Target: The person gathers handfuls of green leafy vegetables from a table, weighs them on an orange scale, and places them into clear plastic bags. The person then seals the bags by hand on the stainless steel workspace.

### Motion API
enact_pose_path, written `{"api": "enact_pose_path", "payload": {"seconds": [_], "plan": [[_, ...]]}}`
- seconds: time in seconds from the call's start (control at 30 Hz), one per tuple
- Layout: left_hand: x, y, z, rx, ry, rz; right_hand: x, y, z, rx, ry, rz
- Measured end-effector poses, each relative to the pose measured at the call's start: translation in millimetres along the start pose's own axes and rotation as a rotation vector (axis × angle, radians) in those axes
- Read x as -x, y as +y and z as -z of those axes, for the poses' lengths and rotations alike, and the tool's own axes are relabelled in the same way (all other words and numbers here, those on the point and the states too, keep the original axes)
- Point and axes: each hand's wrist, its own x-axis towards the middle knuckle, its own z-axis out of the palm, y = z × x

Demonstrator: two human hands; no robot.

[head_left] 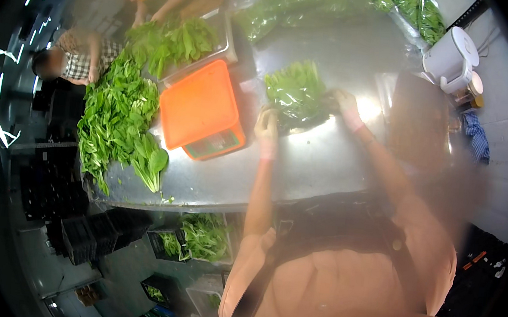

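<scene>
A clear plastic bag of leafy greens lies on the metal table in front of me. My left hand, in a thin pale glove, is closed on the bag's near left corner. At the near right corner, my gloved right hand pinches the plastic, its fingertips partly blurred. Left of my left hand sits an orange-topped scale with a display on its near side. Beyond the scale is a big heap of loose greens.
A metal tray of greens stands behind the scale, near a co-worker's hands. Filled bags lie along the far side. A white jug stands at the right. Below the table's edge are crates of greens.
</scene>
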Motion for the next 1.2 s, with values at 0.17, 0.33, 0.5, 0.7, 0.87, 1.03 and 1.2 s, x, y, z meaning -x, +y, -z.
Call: {"api": "enact_pose_path", "payload": {"seconds": [0.17, 0.33, 0.5, 0.7, 0.87, 1.03, 1.2], "plan": [[-10.2, -15.3, -17.3, 0.017, 0.115, 0.037, -5.8, 15.6, 0.7, -0.018, 0.104, 0.044], [-15.2, -22.8, -24.9, -0.212, 0.298, 0.102, -9.5, 18.3, -3.8, 0.022, 0.200, 0.094], [-14.1, -17.9, -29.1, -0.058, 0.345, 0.263, -27.4, 35.0, -4.5, 0.239, 0.309, 0.142], [-19.1, -22.5, -36.8, -0.417, 0.217, 0.366, -41.1, 30.2, -10.0, 1.110, 0.341, -0.032], [-21.3, -41.5, -30.8, -0.695, 0.276, 0.283, -23.6, -0.5, -3.7, 1.059, 0.471, -0.073], [-33.4, -36.8, -28.3, -0.681, 0.200, 0.344, 32.3, -7.5, -52.5, 0.934, 0.307, 0.408], [-36.7, -33.8, -38.2, -0.664, 0.143, 0.294, -10.0, 30.9, -66.6, 1.290, 0.315, 0.358]]}}
